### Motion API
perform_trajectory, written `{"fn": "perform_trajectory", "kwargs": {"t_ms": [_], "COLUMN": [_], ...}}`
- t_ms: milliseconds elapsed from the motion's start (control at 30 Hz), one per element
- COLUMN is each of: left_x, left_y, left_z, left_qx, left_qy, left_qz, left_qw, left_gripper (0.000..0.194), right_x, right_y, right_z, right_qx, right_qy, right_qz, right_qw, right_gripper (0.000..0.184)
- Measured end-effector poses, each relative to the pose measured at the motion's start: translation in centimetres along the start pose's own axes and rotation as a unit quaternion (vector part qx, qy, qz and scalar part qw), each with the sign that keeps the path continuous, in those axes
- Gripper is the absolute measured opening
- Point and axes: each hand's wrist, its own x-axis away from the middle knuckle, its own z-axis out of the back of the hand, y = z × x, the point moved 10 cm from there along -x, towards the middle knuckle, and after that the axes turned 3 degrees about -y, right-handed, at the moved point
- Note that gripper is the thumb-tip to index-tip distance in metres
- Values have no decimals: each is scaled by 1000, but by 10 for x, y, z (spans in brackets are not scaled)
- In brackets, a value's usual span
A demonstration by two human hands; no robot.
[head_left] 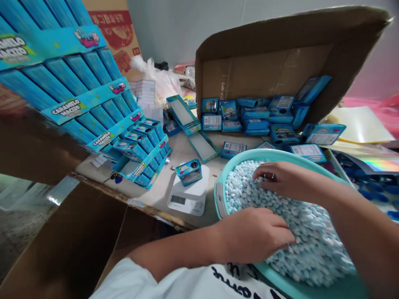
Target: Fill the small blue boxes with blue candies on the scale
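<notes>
A turquoise tub [220, 182] holds a heap of small white and pale-blue candies [311, 232]. Both hands are in it. My left hand [257, 234] reaches across the near rim, fingers curled together and pressed into the candies; its palm side is hidden. Farther back, my right hand [277, 176] bends its fingers and thumb over the heap, with small white bits showing between them. Left of the tub, a small blue box [189, 172] sits upright on a white digital scale [187, 203], whose display is too blurred to read.
Blue display trays [68, 110] of boxes are stacked high on the left, close to the table's front edge. An open cardboard carton [264, 66] with blue boxes stands behind the tub. Two cardboard-like trays [204, 146] lie between them. Blue caps [374, 187] fill a container at right.
</notes>
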Motion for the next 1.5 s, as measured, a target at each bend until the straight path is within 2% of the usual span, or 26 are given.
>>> {"fn": "perform_trajectory", "kwargs": {"t_ms": [133, 267, 400, 600, 800, 1067, 1233, 1333, 1400, 1467, 1500], "left_x": [1, 7, 9, 7, 7, 11, 12, 19, 34, 62, 83], "left_y": [1, 5, -2, -12, -9, -11, -8, -3, -2, -15, -27], "left_z": [0, 6, 8, 13, 9, 8, 12, 31, 58, 96, 115], "left_qx": [-1, -18, -20, -41, -54, -20, -53, -85, -111, -154, -179], "left_qy": [9, 45, 63, 38, 7, 40, 54, 97, 162, 258, 306], "left_qz": [-8, -13, 27, 101, 92, 60, 58, 68, 84, 159, 219], "left_qw": [1000, 999, 997, 993, 994, 997, 995, 989, 977, 940, 909], "left_gripper": [29, 36, 35, 30, 26, 29, 32, 29, 18, 14, 20], "right_x": [-1, -1, -1, -1, 1, 1, 2, 4, 5, 5, 6], "right_y": [9, 17, 14, 13, 21, 21, 17, 12, 7, 3, 2], "right_z": [-2, -3, -2, -3, -5, -5, -3, -1, 0, 4, 6], "right_qx": [-29, -63, -68, -51, -36, -37, -41, -38, -38, -41, -43], "right_qy": [-7, -22, -24, -13, -16, -10, -6, -6, -5, 1, 7], "right_qz": [-17, -35, -24, -7, -38, -36, -24, -17, -7, -6, -6], "right_qw": [999, 997, 997, 999, 998, 999, 999, 999, 999, 999, 999], "right_gripper": [25, 25, 26, 24, 23, 24, 24, 22, 21, 22, 23]}}
